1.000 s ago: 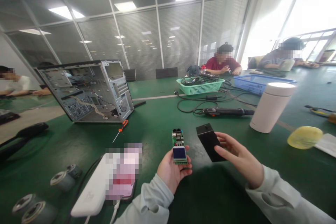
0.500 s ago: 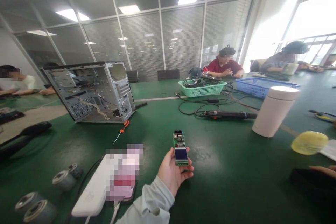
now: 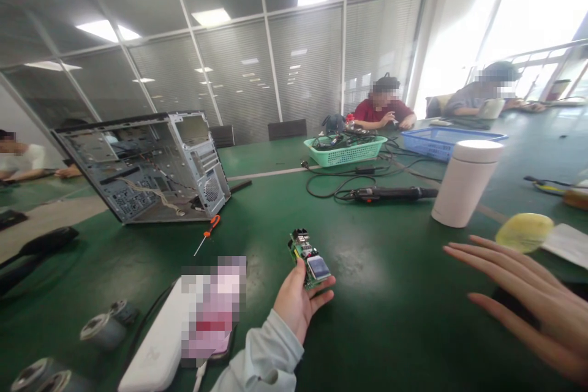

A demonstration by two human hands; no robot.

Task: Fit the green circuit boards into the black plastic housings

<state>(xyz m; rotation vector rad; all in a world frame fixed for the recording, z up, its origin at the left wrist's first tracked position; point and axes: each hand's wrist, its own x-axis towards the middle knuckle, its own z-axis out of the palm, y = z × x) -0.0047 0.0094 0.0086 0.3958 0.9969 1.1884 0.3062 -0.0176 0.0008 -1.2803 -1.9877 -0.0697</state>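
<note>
My left hand (image 3: 298,303) holds a small green circuit board (image 3: 307,257) above the table, thumb on one edge and fingers beneath. A little square screen (image 3: 318,267) sits on the board's near end, and black parts stand at its far end. At the right edge, my right hand (image 3: 528,300) is open, its fingers stretched out and holding nothing. Under that palm lies a dark thing, mostly hidden. Left of the board are a white power bank (image 3: 154,343) and a phone with a blurred screen (image 3: 214,312).
An open computer case (image 3: 151,171) stands at left, an orange-handled screwdriver (image 3: 209,231) before it. Grey cylinders (image 3: 103,331) are near left. Beyond are a green basket (image 3: 346,150) of cables, a black electric screwdriver (image 3: 390,194), a blue basket (image 3: 436,144) and a pale bottle (image 3: 466,187). Other people sit around.
My right hand has come in from the right edge, fingers spread. The circuit board has tilted in my left hand, its screen end turning rightward. The whole view has shifted slightly.
</note>
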